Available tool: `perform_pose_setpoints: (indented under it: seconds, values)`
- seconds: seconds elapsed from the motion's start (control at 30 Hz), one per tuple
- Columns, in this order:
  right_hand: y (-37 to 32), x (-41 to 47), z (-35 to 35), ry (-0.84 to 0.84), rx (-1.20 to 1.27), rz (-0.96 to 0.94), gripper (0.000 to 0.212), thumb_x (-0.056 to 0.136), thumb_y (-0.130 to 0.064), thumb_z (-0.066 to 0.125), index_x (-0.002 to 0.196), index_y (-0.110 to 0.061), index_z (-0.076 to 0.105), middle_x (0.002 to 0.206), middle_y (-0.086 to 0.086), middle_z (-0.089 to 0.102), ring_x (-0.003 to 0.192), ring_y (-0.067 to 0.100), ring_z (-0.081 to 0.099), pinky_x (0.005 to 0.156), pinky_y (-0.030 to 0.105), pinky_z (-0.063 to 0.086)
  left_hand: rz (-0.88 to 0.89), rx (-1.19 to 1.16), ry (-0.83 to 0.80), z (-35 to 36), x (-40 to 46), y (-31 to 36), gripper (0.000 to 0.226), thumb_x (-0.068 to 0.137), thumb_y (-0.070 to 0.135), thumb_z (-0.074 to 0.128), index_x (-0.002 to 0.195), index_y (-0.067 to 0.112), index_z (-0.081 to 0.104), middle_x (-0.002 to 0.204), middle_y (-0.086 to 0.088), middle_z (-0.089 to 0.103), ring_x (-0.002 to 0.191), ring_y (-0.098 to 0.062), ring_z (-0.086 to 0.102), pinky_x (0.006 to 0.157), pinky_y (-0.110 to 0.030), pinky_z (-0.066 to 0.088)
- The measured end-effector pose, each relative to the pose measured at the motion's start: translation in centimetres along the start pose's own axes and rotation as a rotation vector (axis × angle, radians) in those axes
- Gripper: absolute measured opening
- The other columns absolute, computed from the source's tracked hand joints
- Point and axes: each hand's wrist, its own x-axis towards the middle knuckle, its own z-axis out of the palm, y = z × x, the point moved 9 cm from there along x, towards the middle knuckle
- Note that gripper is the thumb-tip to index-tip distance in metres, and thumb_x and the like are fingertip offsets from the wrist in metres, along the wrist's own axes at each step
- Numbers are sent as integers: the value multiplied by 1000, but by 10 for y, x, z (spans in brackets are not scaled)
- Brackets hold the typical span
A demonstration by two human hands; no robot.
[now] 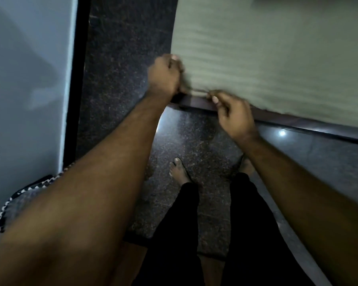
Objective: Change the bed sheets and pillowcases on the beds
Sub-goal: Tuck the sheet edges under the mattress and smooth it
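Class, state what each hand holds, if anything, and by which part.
Both hold the green striped bed sheet: the left hand grips its corner, the right hand pinches its bottom edge beside it.

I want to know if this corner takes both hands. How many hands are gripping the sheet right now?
2. The left hand grips the green sheet at the bed's corner; the right hand pinches its edge just right of that, above the dark bed frame.
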Motion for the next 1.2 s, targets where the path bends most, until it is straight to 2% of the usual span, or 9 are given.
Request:
perform_pose_setpoints:
  seconds: [0.1, 0.17, 0.27, 0.37, 0.47, 0.7, 0.83, 1.0, 1.2]
  values:
    - [-17, -15, -23, 268, 112, -9, 35, 90, 8, 51, 114, -6, 72, 104, 7, 72, 99, 23, 69, 94, 34, 53, 13, 493, 216, -36, -6, -2, 36, 104, 41, 41, 117, 16, 64, 116, -19, 68, 111, -41, 62, 91, -42, 48]
    - [-39, -12, -31, 364, 56, -90, 29, 94, 2, 52, 113, -8, 72, 106, 12, 64, 100, 27, 62, 92, 36, 50, 87, 442, 105, -22, -2, 0, 36, 100, 43, 50, 123, 16, 58, 124, -17, 63, 116, -40, 59, 96, -44, 47]
    - [-51, 28, -10, 215, -119, -131, 32, 94, -8, 55, 122, -14, 70, 128, 14, 55, 114, 26, 52, 100, 31, 44, 65, 291, -46, 6, 7, -10, 54, 96, 43, 62, 135, 9, 48, 138, -19, 52, 125, -36, 53, 102, -39, 45]
    - [-44, 76, 9, 39, -316, -98, 50, 93, -19, 60, 142, -15, 54, 149, 12, 46, 133, 31, 46, 110, 40, 40, -17, 91, -103, 19, 6, -24, 52, 98, 48, 59, 134, 11, 54, 133, -13, 62, 123, -31, 58, 98, -30, 44]
    - [-39, 96, 21, 12, -387, -53, 59, 95, -32, 59, 149, -11, 46, 155, 11, 42, 138, 31, 42, 117, 37, 33, 3, 292, -80, 20, 2, -34, 54, 100, 59, 46, 124, 13, 59, 125, -13, 66, 121, -33, 57, 104, -41, 33]
    - [-60, 79, 29, 5, -512, -75, 40, 93, -33, 57, 123, -9, 68, 125, 13, 65, 108, 36, 58, 93, 41, 51, 174, 775, -162, 3, 0, -21, 36, 101, 49, 47, 110, 18, 64, 118, -12, 68, 116, -34, 59, 102, -44, 34]
    - [-64, 115, -4, 44, -388, 51, 28, 95, -30, 55, 109, -15, 73, 110, 13, 64, 103, 36, 60, 86, 42, 52, 168, 552, -51, -17, 12, 11, 42, 101, 49, 46, 116, 13, 63, 117, -18, 66, 110, -40, 62, 92, -44, 49]
    - [-25, 166, -14, -17, -459, 213, 67, 94, -36, 62, 153, -19, 36, 162, 6, 28, 142, 31, 32, 115, 39, 33, 343, 405, -196, 13, 38, 61, 72, 98, 39, 59, 156, 13, 26, 158, -22, 28, 138, -41, 41, 111, -44, 39]
    - [-3, 198, 2, -91, -400, 220, 79, 91, -38, 67, 158, -21, 27, 166, 11, 17, 152, 29, 20, 123, 31, 15, 370, 424, -262, 36, 83, 65, 96, 92, 46, 67, 162, 28, 5, 169, -4, -13, 151, -33, 24, 113, -47, 36]
